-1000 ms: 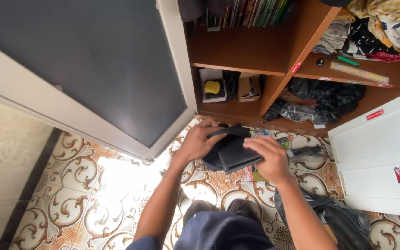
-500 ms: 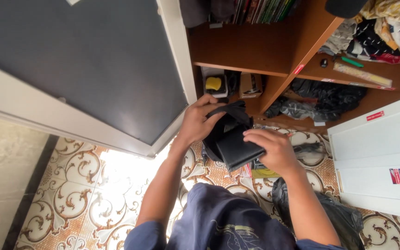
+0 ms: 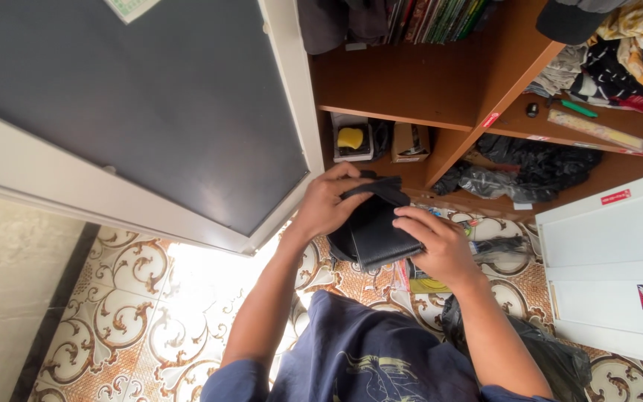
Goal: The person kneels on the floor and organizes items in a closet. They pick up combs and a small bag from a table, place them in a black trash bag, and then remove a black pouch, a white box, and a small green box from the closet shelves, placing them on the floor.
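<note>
A black folded bag or pouch (image 3: 377,232) with a strap is held up in front of me, at the frame's middle. My left hand (image 3: 325,205) grips its left side and the strap near the top. My right hand (image 3: 440,246) clasps its right lower edge, fingers laid over the front. Both hands hold it above a patterned tile floor (image 3: 135,298), just in front of a wooden shelf unit (image 3: 440,89). My dark blue shirt fills the bottom of the view.
A dark door panel with a white frame (image 3: 150,112) stands left. The shelves hold books, small boxes (image 3: 411,141), black plastic bags (image 3: 537,167) and clothes (image 3: 626,52). A white cabinet door (image 3: 612,253) is at right. Papers and a dark bag lie on the floor.
Both hands have lifted the black bag higher and closer to me. The view has tilted so that more of my shirt shows.
</note>
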